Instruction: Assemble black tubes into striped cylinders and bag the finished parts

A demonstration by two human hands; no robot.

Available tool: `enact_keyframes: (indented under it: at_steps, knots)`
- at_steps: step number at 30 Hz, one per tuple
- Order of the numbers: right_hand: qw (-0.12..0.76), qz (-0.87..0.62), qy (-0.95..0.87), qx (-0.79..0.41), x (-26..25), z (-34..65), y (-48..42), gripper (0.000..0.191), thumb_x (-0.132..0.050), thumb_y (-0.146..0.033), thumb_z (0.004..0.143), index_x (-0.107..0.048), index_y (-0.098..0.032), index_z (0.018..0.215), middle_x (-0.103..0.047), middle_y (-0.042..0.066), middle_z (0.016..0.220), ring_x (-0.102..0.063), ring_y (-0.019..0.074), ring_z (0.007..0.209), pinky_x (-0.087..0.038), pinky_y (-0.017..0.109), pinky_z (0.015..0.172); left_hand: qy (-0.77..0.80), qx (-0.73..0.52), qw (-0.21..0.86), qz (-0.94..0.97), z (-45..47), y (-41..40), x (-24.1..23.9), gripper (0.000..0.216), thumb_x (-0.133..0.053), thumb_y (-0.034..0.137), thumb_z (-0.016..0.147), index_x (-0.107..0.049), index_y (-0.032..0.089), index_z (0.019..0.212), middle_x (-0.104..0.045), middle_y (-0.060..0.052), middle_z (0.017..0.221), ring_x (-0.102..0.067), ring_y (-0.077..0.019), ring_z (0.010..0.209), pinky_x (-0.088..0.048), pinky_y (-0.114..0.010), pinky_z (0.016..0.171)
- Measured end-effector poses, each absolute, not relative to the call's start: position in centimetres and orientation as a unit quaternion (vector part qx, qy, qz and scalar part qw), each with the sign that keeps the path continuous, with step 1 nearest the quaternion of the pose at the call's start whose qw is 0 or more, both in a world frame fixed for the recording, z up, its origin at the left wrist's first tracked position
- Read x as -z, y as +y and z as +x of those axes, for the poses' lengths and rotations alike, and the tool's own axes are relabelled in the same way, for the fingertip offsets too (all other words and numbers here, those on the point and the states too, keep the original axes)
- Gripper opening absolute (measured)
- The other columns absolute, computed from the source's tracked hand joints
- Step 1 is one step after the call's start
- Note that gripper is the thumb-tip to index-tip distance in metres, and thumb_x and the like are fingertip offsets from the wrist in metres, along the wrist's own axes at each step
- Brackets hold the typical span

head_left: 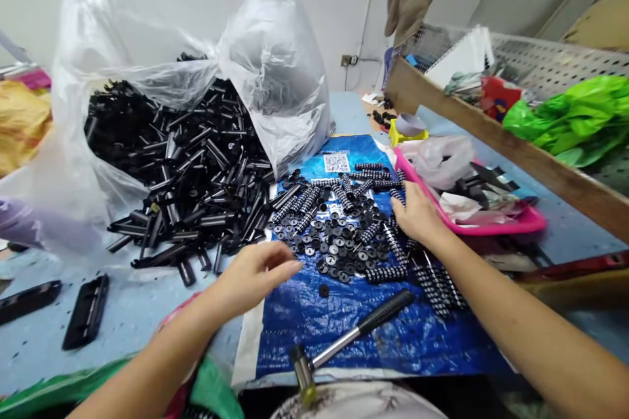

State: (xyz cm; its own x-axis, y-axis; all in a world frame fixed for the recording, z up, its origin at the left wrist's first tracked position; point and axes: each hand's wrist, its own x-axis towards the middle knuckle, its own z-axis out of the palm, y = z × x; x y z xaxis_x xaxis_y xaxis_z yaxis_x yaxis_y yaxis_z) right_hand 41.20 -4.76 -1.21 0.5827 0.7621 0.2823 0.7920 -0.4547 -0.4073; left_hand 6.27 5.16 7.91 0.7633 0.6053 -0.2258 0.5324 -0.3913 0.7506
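Observation:
My left hand (258, 275) hovers by the left edge of the blue sheet (304, 330), its thumb apart from the curled fingers and nothing visible between them. My right hand (419, 215) is at the right side of a pile of black rollers with white dotted rows (386, 273). Its thumb and forefinger are spread beside a roller; the other fingers are partly hidden. Small black discs with centre holes (339, 245) lie heaped between the hands. In front of them a hammer (363, 327) with a black grip rests diagonally, head toward me.
At the left, a clear plastic bag (295, 78) spills black plastic parts (196, 177) onto the table. Two long black casings (86, 311) lie near the left edge. A pink tray (521, 226) with scraps stands at the right, below a wood-edged shelf (496, 127).

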Motion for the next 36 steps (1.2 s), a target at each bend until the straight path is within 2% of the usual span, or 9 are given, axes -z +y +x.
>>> enact_keyframes:
  at_steps: [3, 6, 15, 19, 21, 24, 27, 30, 36]
  knots:
    - [0.223, -0.88, -0.419, 0.008, 2.1, 41.9, -2.9, 0.059, -0.042, -0.037, 0.094, -0.042, -0.005, 0.143, -0.048, 0.03, 0.141, -0.049, 0.0426, 0.131, -0.038, 0.059, 0.107, 0.276, -0.08, 0.29, 0.913, 14.7, 7.9, -8.4, 0.031, -0.055, 0.045, 0.092, -0.069, 0.018, 0.088, -0.068, -0.006, 0.084, -0.059, -0.0208, 0.078, -0.043, -0.032, 0.072]
    - [0.201, -0.904, -0.378, -0.013, 2.9, 42.2, -2.0, 0.061, -0.043, -0.039, 0.094, -0.04, -0.006, 0.144, -0.047, 0.032, 0.14, -0.05, 0.0447, 0.129, -0.04, 0.061, 0.101, 0.272, -0.071, 0.164, 0.945, 23.4, 10.8, -7.7, 0.032, -0.053, 0.043, 0.095, -0.069, 0.015, 0.102, -0.07, -0.014, 0.105, -0.063, -0.0264, 0.098, -0.047, -0.036, 0.087]
    - [0.181, -0.902, -0.391, 0.012, 4.1, 42.5, -0.7, 0.064, -0.046, -0.033, 0.093, -0.036, -0.004, 0.15, -0.049, 0.03, 0.142, -0.047, 0.0423, 0.134, -0.039, 0.055, 0.107, 0.247, -0.049, 0.111, 0.961, 37.9, 14.8, -1.6, 0.042, -0.049, 0.04, 0.097, -0.06, 0.012, 0.126, -0.059, -0.021, 0.134, -0.05, -0.0344, 0.129, -0.04, -0.05, 0.107]
    - [0.181, -0.897, -0.4, 0.046, 4.8, 42.2, -0.1, 0.063, -0.046, -0.032, 0.093, -0.037, -0.009, 0.151, -0.039, 0.029, 0.152, -0.045, 0.0459, 0.134, -0.044, 0.06, 0.1, 0.208, -0.029, 0.106, 0.972, 41.8, 15.9, -0.2, 0.048, -0.042, 0.044, 0.099, -0.054, 0.019, 0.138, -0.052, -0.018, 0.145, -0.04, -0.036, 0.139, -0.033, -0.06, 0.111]
    - [0.182, -0.894, -0.406, 0.055, 5.1, 42.4, 0.0, 0.062, -0.048, -0.034, 0.093, -0.038, -0.013, 0.151, -0.041, 0.027, 0.152, -0.047, 0.0443, 0.132, -0.045, 0.06, 0.1, 0.186, -0.005, 0.111, 0.976, 43.7, 16.3, 0.3, 0.05, -0.042, 0.046, 0.098, -0.054, 0.023, 0.141, -0.051, -0.016, 0.148, -0.038, -0.0369, 0.14, -0.032, -0.063, 0.111]
    - [0.182, -0.891, -0.413, 0.053, 5.5, 43.1, -0.1, 0.062, -0.05, -0.036, 0.093, -0.04, -0.014, 0.149, -0.046, 0.025, 0.149, -0.048, 0.0412, 0.133, -0.042, 0.059, 0.105, 0.163, 0.037, 0.122, 0.978, 45.3, 16.7, 1.1, 0.049, -0.042, 0.049, 0.098, -0.06, 0.025, 0.136, -0.054, -0.014, 0.145, -0.044, -0.0391, 0.136, -0.037, -0.065, 0.106]
    - [0.185, -0.89, -0.415, 0.036, 5.9, 43.7, -0.4, 0.063, -0.052, -0.041, 0.093, -0.043, -0.011, 0.147, -0.042, 0.025, 0.152, -0.044, 0.0414, 0.138, -0.039, 0.058, 0.11, 0.13, 0.048, 0.133, 0.981, 44.9, 16.6, 1.8, 0.044, -0.039, 0.046, 0.099, -0.066, 0.029, 0.129, -0.056, -0.009, 0.144, -0.049, -0.0347, 0.132, -0.039, -0.059, 0.107]
    - [0.189, -0.889, -0.418, 0.008, 6.0, 43.8, -0.4, 0.06, -0.048, -0.041, 0.095, -0.045, -0.009, 0.145, -0.047, 0.026, 0.148, -0.048, 0.0389, 0.136, -0.041, 0.056, 0.109, 0.099, 0.042, 0.14, 0.984, 42.9, 16.3, 2.0, 0.042, -0.038, 0.042, 0.1, -0.068, 0.031, 0.127, -0.057, -0.004, 0.144, -0.049, -0.0308, 0.132, -0.038, -0.054, 0.109]
    - [0.193, -0.853, -0.483, -0.044, 5.5, 41.4, -0.4, 0.054, -0.046, -0.039, 0.097, -0.049, -0.012, 0.144, -0.057, 0.019, 0.142, -0.052, 0.0282, 0.135, -0.042, 0.043, 0.112, 0.109, 0.039, 0.141, 0.983, 36.8, 16.2, 1.4, 0.042, -0.037, 0.041, 0.101, -0.07, 0.028, 0.123, -0.059, -0.008, 0.141, -0.051, -0.0314, 0.129, -0.041, -0.053, 0.106]
